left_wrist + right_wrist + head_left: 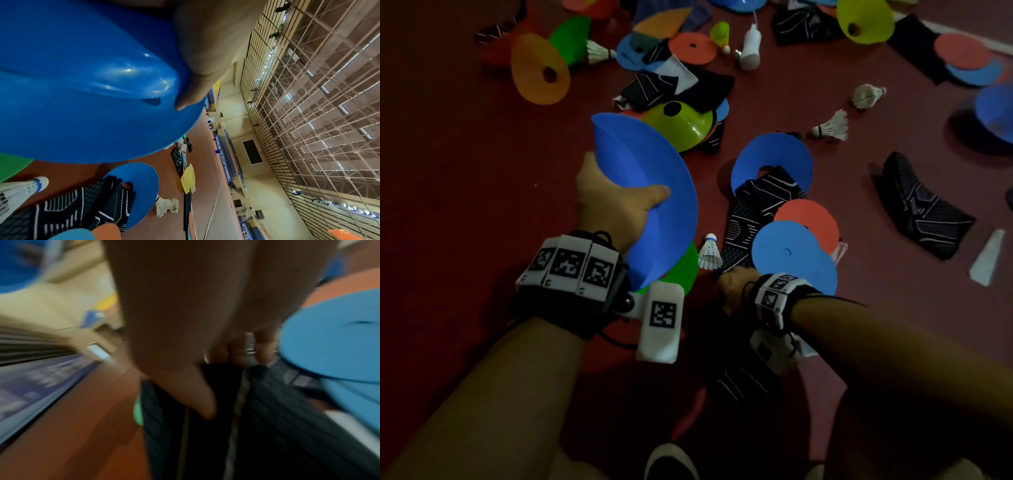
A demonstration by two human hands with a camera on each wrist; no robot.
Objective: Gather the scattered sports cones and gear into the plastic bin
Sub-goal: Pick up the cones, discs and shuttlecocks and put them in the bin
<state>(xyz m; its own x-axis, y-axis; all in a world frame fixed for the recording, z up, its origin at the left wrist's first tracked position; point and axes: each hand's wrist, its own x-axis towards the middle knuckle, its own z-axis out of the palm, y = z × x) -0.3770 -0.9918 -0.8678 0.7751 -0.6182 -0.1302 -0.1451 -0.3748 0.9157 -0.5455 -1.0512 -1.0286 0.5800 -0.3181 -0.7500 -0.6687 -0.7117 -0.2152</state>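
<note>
Left hand gripped a blue cone mid-gather while right hand pinched the black patterned sleeve, the unseen bin presumably next.

Blurred close view of the right hand, thumb and fingers pinching a black patterned fabric piece. A light blue flat disc lies just right, over reddish-brown floor.

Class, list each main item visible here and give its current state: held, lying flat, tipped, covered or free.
left hand: grips the blue cone
blue cone: lifted, tilted on edge
right hand: grips the black sleeve
black sleeve: on floor, partly under discs
light blue disc: flat, overlapping the red disc
red disc: flat, partly covered
yellow-green cone: dome up on floor
nearest shuttlecock: free, on floor
</note>
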